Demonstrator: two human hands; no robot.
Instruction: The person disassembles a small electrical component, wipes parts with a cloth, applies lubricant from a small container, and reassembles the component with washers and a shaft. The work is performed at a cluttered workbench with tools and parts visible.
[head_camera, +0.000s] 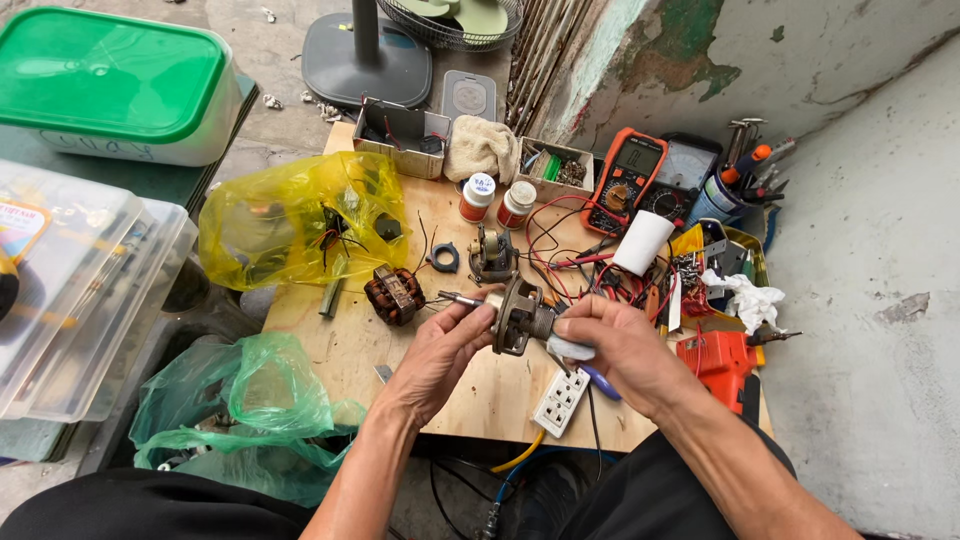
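— What's the work in hand, biggest things first?

— A bare plywood table, scuffed and pale, carries the clutter. Above its middle the left hand holds a small motor rotor assembly: dull brass-grey metal, a flat bracket plate round a ribbed cylinder, a thin steel shaft poking left. Its fingers are curled round the shaft end and plate.

— And the right hand?

— Fingers pinched on the cylinder's right end, with a pale scrap beneath; I can't tell what it is. I judge it a cleaning or inspecting step; turning the part steadily seems called for next.

— Nearby?

— A crinkled yellow plastic bag, an orange multimeter, a copper-wound stator, a white power strip.
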